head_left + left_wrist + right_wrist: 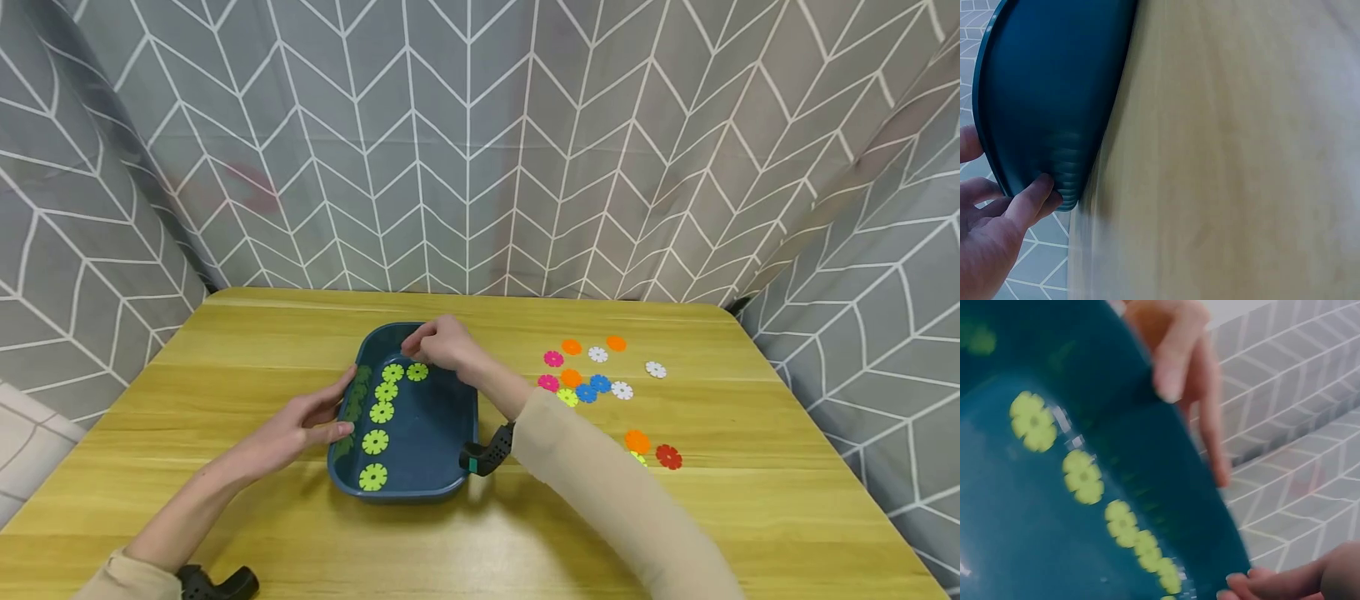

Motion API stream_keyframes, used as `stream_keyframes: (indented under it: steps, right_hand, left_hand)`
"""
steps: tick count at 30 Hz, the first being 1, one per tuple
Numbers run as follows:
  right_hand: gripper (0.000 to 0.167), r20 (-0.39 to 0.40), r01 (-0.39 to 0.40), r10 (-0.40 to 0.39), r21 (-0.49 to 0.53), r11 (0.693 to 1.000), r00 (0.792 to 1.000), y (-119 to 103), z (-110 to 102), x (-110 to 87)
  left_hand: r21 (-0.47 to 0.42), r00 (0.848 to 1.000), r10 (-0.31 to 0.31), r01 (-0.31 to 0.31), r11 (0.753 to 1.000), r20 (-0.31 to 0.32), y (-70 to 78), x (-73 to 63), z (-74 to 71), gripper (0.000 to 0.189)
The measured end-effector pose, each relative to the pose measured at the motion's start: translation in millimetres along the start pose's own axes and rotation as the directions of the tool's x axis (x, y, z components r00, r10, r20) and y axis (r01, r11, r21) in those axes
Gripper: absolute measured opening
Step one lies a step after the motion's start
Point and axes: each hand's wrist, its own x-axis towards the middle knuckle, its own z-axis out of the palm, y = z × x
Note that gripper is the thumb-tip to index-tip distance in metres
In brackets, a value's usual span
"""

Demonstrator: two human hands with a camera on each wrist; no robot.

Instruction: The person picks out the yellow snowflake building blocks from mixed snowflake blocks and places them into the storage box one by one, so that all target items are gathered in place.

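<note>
A dark blue plastic bin (431, 425) sits on the wooden table, a little left of centre. My left hand (311, 421) grips its left side; in the right wrist view the thumb (1170, 384) laps over the rim, and the left wrist view shows fingers (1032, 194) against the outer wall. Inside, several yellow-green notched discs (375, 442) lie in a row along the left side, and another disc (417, 372) lies near the far end. Over that far end hovers my right hand (442, 343), its fingers loosely bent with nothing visible between them.
Right of the bin, several notched discs are scattered on the table (750, 517): orange (572, 378), pink (553, 358), blue (600, 383), white (622, 390), yellow (567, 397) and red (669, 457). A grey patterned curtain (465, 167) hangs behind the table's far edge.
</note>
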Motion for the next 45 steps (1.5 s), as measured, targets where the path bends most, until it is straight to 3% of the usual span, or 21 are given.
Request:
stream_keyframes:
  steps: [7, 15, 20, 30, 39, 45]
  right_hand:
    - [0.026, 0.156, 0.092, -0.116, 0.157, 0.983, 0.981, -4.3, -24.5, -17.5]
    - [0.028, 0.201, 0.171, -0.216, 0.216, 0.961, 0.956, 9.5, -55.0, -50.2]
    - [0.03, 0.168, 0.158, -0.198, 0.222, 0.962, 0.966, 26.7, -80.8, -71.2]
    - [0.038, 0.024, 0.077, -0.085, 0.228, 0.971, 0.996, 76.0, -126.2, -98.3]
    - [0.04, -0.045, 0.042, -0.032, 0.226, 0.973, 0.998, 104.2, -148.3, -111.8]
    - [0.042, -0.044, 0.017, -0.008, 0.222, 0.975, 0.999, 117.1, -154.4, -117.1]
  left_hand:
    - [0.002, 1.0, -0.012, 0.012, 1.0, -0.007, 0.1, -0.3, -0.5, 0.078]
    - [-0.026, 1.0, -0.017, 0.017, 1.0, 0.009, -0.2, -1.5, -0.5, 0.078]
    - [-0.009, 1.0, -0.011, 0.011, 1.0, 0.003, 0.3, 0.0, -0.6, 0.079]
    - [0.023, 1.0, -0.011, 0.011, 1.0, -0.003, 0.2, 0.6, -1.0, 0.079]
    - [0.011, 1.0, -0.026, 0.026, 1.0, 0.013, 0.7, 0.1, -2.3, 0.08]
    - [0.0, 1.0, -0.02, 0.02, 1.0, 0.021, 0.3, 0.4, -3.0, 0.079]
